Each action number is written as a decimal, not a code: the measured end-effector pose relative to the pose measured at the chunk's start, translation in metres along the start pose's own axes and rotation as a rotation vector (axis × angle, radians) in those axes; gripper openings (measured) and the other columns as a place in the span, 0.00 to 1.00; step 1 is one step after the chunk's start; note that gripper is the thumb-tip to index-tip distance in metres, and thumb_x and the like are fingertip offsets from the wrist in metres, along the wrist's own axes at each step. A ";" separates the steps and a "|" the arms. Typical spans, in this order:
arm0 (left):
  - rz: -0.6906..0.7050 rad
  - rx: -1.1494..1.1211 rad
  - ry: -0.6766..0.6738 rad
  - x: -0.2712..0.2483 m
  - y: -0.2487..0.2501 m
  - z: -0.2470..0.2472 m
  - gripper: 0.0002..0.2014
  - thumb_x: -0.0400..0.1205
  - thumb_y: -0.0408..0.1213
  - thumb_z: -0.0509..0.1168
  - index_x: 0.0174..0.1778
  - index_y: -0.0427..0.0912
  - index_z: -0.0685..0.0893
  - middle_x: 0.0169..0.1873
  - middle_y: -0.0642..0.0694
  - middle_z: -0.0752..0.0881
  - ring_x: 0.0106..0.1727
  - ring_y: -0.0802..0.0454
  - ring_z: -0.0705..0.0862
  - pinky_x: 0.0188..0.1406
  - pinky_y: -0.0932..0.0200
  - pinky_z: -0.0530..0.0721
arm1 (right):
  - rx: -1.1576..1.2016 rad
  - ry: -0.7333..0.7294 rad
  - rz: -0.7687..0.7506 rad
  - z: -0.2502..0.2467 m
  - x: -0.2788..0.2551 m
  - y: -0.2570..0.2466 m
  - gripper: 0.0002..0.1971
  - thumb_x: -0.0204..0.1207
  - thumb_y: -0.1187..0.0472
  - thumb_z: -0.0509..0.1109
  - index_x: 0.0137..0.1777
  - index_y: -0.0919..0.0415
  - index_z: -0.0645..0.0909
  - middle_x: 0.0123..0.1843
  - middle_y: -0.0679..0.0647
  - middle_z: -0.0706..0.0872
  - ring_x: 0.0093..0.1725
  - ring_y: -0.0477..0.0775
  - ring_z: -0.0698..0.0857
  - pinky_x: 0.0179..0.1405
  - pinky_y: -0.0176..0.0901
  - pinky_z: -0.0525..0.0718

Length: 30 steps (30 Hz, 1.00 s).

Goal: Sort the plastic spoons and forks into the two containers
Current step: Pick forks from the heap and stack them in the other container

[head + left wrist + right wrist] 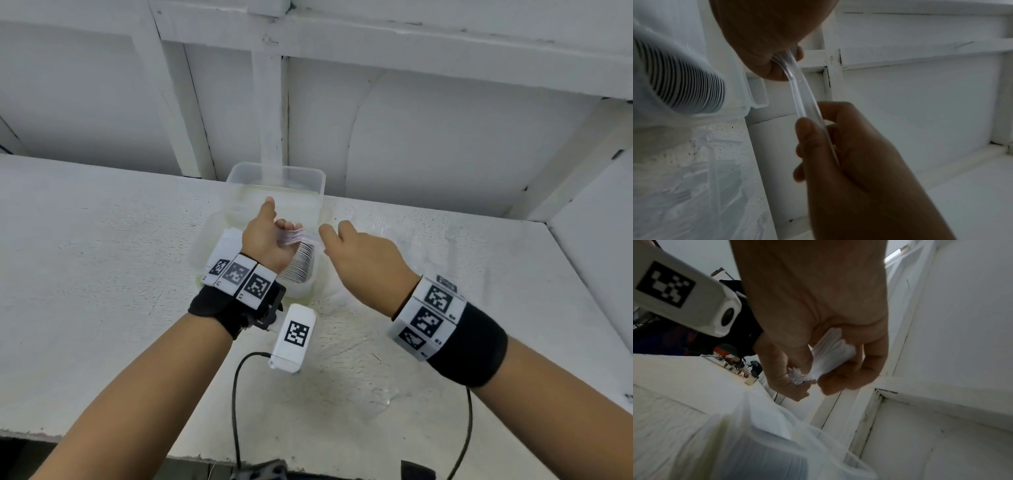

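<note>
Soft, even light fills the head view; the white desk point(102, 240) shows no hard shadows, and its edges bow. Both wrist views are dimmer and greyer, with nearby surfaces smeared by blur.

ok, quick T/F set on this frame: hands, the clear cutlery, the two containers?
1. Both hands hold one bundle of clear plastic cutlery. True: left hand, right hand.
2. The bundle lies on the table. False: it is held above the near container.
3. The near container already holds a nested row of cutlery. True.
4. The far container has a lid on. False: it stands open.
5. The right hand is empty. False: it grips the bundle's end.
</note>
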<state>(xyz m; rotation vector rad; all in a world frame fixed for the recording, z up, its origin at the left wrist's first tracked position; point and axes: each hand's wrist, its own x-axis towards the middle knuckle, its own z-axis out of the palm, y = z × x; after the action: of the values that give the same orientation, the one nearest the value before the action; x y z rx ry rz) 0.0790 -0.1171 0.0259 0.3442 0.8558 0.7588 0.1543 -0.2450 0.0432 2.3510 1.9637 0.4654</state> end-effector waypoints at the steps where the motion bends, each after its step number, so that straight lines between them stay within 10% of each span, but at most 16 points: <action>1: -0.007 0.010 -0.005 0.002 0.003 0.002 0.11 0.84 0.44 0.63 0.43 0.39 0.73 0.26 0.48 0.70 0.25 0.56 0.72 0.28 0.58 0.81 | 0.024 -0.052 -0.009 -0.005 0.007 0.003 0.22 0.67 0.64 0.78 0.59 0.63 0.74 0.37 0.57 0.77 0.17 0.51 0.58 0.15 0.35 0.50; 3: -0.007 0.046 -0.004 0.005 0.010 0.007 0.13 0.83 0.45 0.64 0.41 0.39 0.74 0.26 0.48 0.71 0.22 0.56 0.75 0.28 0.60 0.82 | 0.049 -0.113 -0.032 -0.008 0.017 0.009 0.18 0.82 0.63 0.60 0.70 0.60 0.62 0.47 0.57 0.78 0.23 0.55 0.67 0.19 0.41 0.58; 8: 0.102 0.205 0.070 0.015 0.032 0.017 0.19 0.80 0.51 0.65 0.33 0.41 0.73 0.24 0.49 0.76 0.21 0.57 0.81 0.21 0.63 0.83 | 0.082 -0.083 -0.089 -0.018 0.047 0.016 0.22 0.86 0.47 0.45 0.75 0.57 0.60 0.59 0.57 0.81 0.50 0.65 0.84 0.35 0.46 0.71; 18: 0.284 0.966 0.023 0.063 0.113 0.025 0.21 0.86 0.54 0.51 0.60 0.41 0.75 0.48 0.43 0.81 0.50 0.45 0.80 0.46 0.51 0.81 | 0.170 -0.215 -0.052 -0.004 0.153 0.065 0.19 0.87 0.52 0.48 0.68 0.62 0.69 0.52 0.61 0.84 0.42 0.58 0.77 0.38 0.45 0.69; 21: 0.425 1.282 0.113 0.089 0.137 0.019 0.11 0.85 0.43 0.54 0.50 0.39 0.76 0.44 0.42 0.78 0.48 0.45 0.76 0.43 0.53 0.77 | 0.196 -0.348 -0.049 0.019 0.184 0.065 0.19 0.87 0.52 0.49 0.70 0.63 0.68 0.55 0.62 0.83 0.44 0.57 0.76 0.40 0.45 0.69; 25: 0.268 1.752 0.135 0.123 0.150 0.005 0.13 0.84 0.39 0.57 0.52 0.31 0.79 0.51 0.36 0.82 0.49 0.43 0.78 0.45 0.56 0.76 | 0.284 -0.478 -0.051 0.057 0.216 0.052 0.20 0.86 0.53 0.53 0.72 0.62 0.67 0.65 0.61 0.80 0.60 0.62 0.80 0.51 0.46 0.74; 30: 0.062 1.822 0.049 0.140 0.147 -0.001 0.16 0.85 0.42 0.59 0.59 0.32 0.80 0.55 0.39 0.86 0.39 0.49 0.84 0.28 0.63 0.75 | 0.262 -0.556 -0.065 0.098 0.235 0.035 0.20 0.86 0.52 0.52 0.71 0.65 0.67 0.67 0.63 0.78 0.62 0.63 0.80 0.57 0.50 0.76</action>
<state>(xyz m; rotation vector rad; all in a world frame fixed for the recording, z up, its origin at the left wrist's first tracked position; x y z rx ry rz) 0.0700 0.0857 0.0298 1.9474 1.3978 -0.1907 0.2487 -0.0092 0.0045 2.2046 1.8947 -0.4340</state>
